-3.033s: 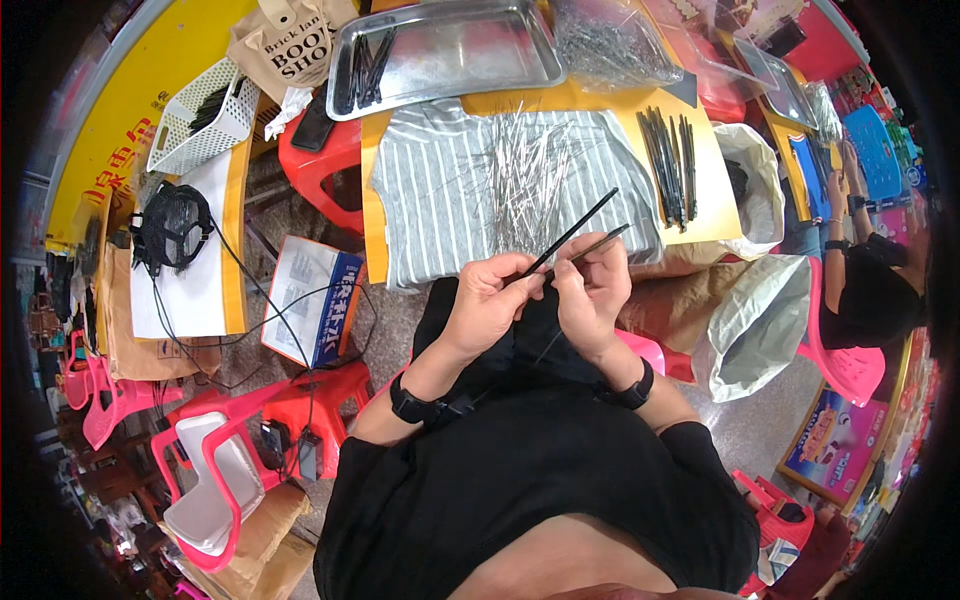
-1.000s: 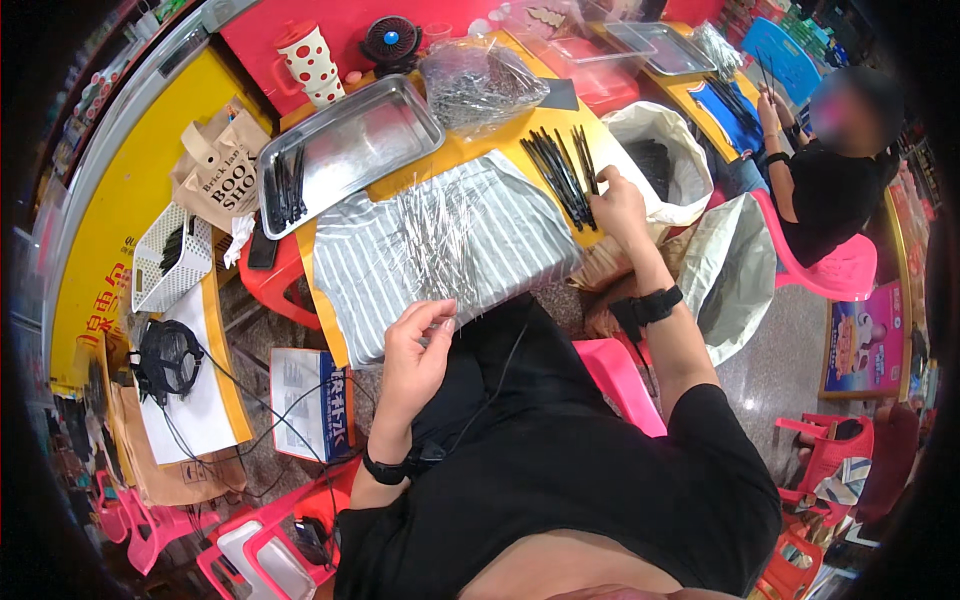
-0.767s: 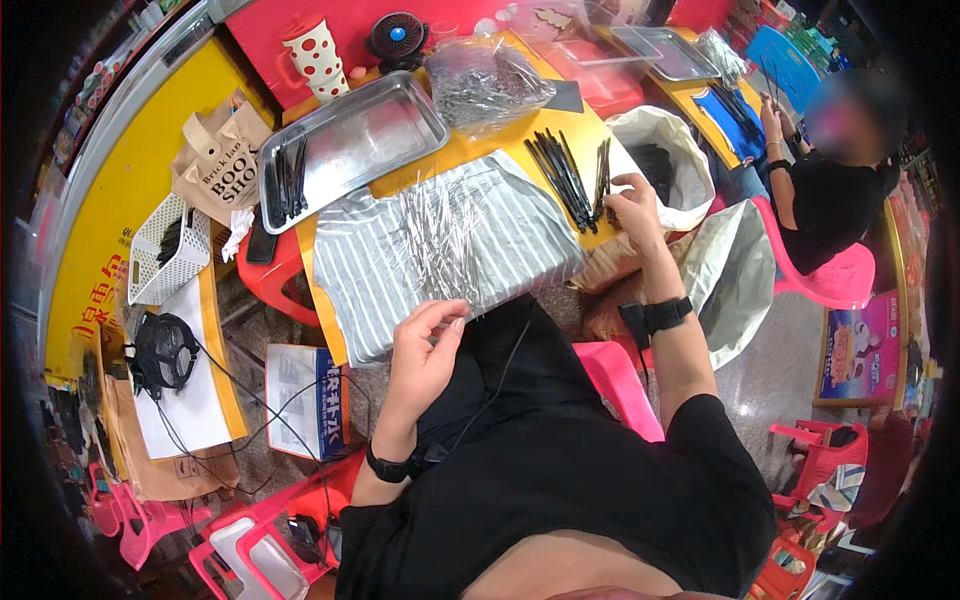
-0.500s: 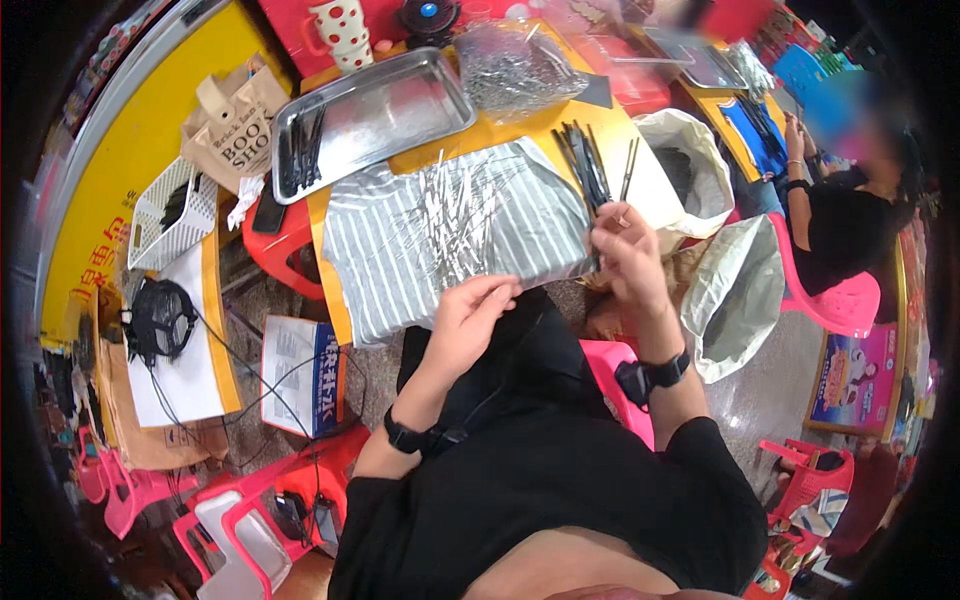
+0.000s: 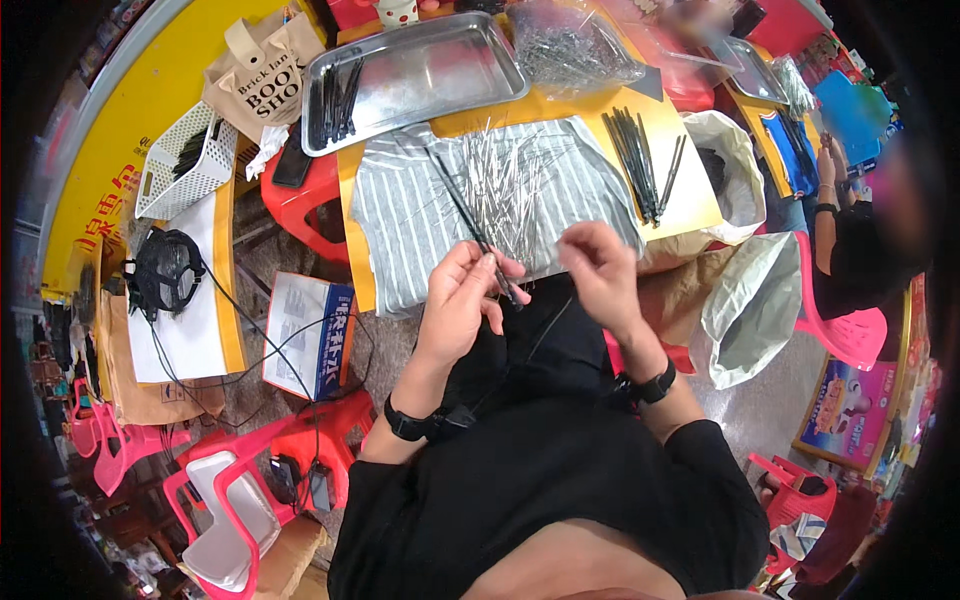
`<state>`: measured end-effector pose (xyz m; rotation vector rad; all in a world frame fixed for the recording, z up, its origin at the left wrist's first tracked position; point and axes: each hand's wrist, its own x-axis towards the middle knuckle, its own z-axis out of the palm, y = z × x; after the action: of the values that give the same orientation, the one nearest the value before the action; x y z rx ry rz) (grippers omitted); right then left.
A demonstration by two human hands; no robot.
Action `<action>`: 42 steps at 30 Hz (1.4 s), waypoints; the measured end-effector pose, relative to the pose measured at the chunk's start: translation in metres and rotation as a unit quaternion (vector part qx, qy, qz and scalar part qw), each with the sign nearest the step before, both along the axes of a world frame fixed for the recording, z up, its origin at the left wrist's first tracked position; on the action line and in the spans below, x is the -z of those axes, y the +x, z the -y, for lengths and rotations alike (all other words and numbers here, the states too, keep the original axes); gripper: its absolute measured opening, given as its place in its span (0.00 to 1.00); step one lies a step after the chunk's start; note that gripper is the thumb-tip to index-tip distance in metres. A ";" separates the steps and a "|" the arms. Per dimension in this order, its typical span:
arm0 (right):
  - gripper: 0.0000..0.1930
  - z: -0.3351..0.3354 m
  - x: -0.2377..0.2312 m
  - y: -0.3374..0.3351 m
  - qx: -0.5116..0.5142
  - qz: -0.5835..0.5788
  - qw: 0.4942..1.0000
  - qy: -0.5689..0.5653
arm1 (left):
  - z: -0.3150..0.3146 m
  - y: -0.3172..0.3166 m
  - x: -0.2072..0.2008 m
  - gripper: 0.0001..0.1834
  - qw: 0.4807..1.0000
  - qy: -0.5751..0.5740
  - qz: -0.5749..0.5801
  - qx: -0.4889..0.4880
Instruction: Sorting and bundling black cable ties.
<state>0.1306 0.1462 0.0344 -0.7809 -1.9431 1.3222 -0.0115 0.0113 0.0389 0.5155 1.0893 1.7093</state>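
Note:
My left hand (image 5: 462, 300) is closed on a thin black stick (image 5: 463, 204), maybe more than one, slanting up over the cloth's near edge. Close by on the right, my right hand (image 5: 600, 275) is closed with its fingertips together; anything between them is too small to make out. Beyond both hands, a loose pile of thin silvery wires (image 5: 505, 185) lies on a grey striped cloth (image 5: 400, 225). A bundle of black sticks (image 5: 632, 155) rests to the right of the cloth, with a few lying slightly apart from it.
A metal tray (image 5: 430, 75) holding black sticks stands behind the cloth, beside a clear bag of wires (image 5: 570, 55). Open white sacks (image 5: 745, 310) stand at right. At left are a white basket (image 5: 165, 165) and a red stool (image 5: 300, 205). Another person (image 5: 870, 240) sits far right.
My right hand has moved left, away from the black bundle. A black stick is now in my left hand, which was pinched without one before. The view has shifted slightly.

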 end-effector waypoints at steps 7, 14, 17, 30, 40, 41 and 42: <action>0.06 -0.012 0.004 -0.011 -0.055 0.086 0.993 0.056 | 0.009 -0.015 -0.009 0.15 1.000 0.005 0.008 0.009; 0.07 0.023 0.028 0.000 -0.040 0.111 0.989 -0.090 | 0.016 -0.021 -0.012 0.20 1.000 0.000 0.014 0.011; 0.07 0.033 0.035 -0.003 -0.001 0.007 0.967 -0.255 | 0.014 -0.018 -0.007 0.21 1.000 0.000 0.024 0.018; 0.10 0.021 0.009 0.052 0.010 -0.076 0.933 -0.350 | 0.002 -0.001 0.025 0.09 0.994 0.003 0.043 0.104; 0.08 0.021 0.014 0.036 -0.101 -0.085 0.948 -0.289 | -0.009 0.013 0.018 0.08 0.985 0.008 0.025 0.169; 0.08 0.015 0.015 0.032 -0.103 -0.089 0.957 -0.257 | -0.008 0.012 0.017 0.08 0.986 0.007 0.024 0.167; 0.08 0.008 0.009 0.029 -0.094 -0.038 0.953 -0.285 | -0.007 0.012 0.016 0.08 0.986 0.003 0.004 0.165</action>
<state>0.1596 0.1384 0.0259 -0.8026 -1.6120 2.0460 0.0006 0.0186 0.0226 0.6542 0.9338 1.4227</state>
